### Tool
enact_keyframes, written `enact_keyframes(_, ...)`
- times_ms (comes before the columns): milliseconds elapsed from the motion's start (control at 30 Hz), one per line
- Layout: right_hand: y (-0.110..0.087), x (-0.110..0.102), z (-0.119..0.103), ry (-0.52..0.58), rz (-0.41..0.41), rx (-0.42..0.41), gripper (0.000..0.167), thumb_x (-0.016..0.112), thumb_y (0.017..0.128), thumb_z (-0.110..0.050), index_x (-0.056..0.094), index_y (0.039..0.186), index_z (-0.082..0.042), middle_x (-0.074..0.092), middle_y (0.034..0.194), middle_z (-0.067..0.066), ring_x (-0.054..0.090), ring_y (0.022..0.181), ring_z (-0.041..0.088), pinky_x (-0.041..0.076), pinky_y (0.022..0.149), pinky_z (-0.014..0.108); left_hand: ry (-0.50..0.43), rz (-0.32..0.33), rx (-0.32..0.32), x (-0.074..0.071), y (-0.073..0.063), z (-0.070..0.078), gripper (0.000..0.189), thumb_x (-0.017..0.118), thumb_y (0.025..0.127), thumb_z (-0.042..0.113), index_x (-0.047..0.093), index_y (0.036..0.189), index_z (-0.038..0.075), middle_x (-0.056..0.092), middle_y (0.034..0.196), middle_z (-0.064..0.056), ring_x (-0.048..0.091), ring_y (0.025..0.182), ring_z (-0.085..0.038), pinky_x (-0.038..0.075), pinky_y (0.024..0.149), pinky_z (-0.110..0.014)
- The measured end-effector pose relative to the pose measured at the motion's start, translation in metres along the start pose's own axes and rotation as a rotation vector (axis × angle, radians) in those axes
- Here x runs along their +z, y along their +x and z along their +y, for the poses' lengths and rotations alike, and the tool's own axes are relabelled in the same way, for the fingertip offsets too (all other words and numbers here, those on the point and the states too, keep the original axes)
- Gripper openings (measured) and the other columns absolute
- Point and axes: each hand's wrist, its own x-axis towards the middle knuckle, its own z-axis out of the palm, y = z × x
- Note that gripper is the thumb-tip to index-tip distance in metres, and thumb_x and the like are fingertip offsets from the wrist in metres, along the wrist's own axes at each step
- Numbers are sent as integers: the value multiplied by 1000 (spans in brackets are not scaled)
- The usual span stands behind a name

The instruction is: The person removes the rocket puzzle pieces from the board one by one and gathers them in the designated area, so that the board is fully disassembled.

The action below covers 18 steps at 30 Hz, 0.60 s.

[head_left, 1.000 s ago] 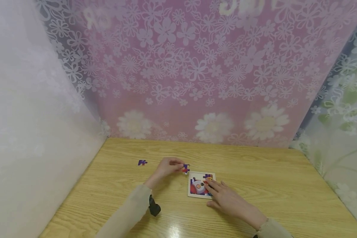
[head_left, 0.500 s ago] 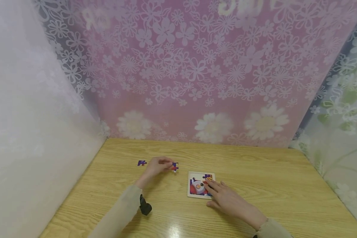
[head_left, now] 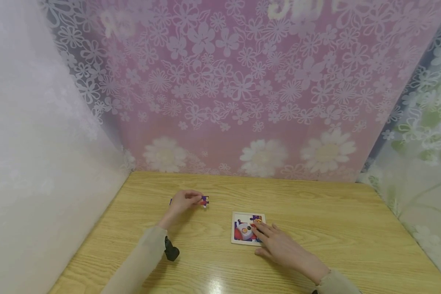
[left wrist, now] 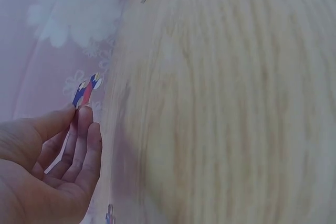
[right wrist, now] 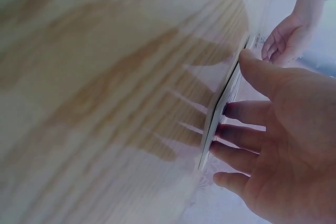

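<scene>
Between thumb and fingertips my left hand (head_left: 183,202) pinches a jigsaw piece (head_left: 205,201), purple and red with a little yellow and white. In the left wrist view that jigsaw piece (left wrist: 86,92) stands tilted above the table. A second jigsaw piece (head_left: 170,201) lies behind the left hand, mostly hidden by it. My right hand (head_left: 281,247) rests with straight fingers on the right side of a square puzzle board (head_left: 243,232) with a pale frame. Several pieces fill its lower and right parts; the upper left shows bare white. The right fingers cover part of the picture.
The wood-grain table (head_left: 316,212) runs back to a pink flowered curtain (head_left: 224,102). A white sheet (head_left: 51,143) bounds it on the left, and a flowered sheet (head_left: 426,171) on the right. A black device (head_left: 171,250) is strapped to the left wrist.
My left hand has moved left, away from the puzzle board, with the jigsaw piece in its pinch, and now overlaps the loose piece. My right hand has stayed on the board.
</scene>
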Motion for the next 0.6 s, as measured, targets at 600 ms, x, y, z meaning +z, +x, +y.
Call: enact_keyframes(600,1,0,1,-2,-30,15,63,57,103,-40,47,149,1,41,156,23,46,138,43,35,112,60,143,101,-24,-29,8,-1,18,69,97,13,76,109,2,76,101,-11,74,90,-24,59,80,-37)
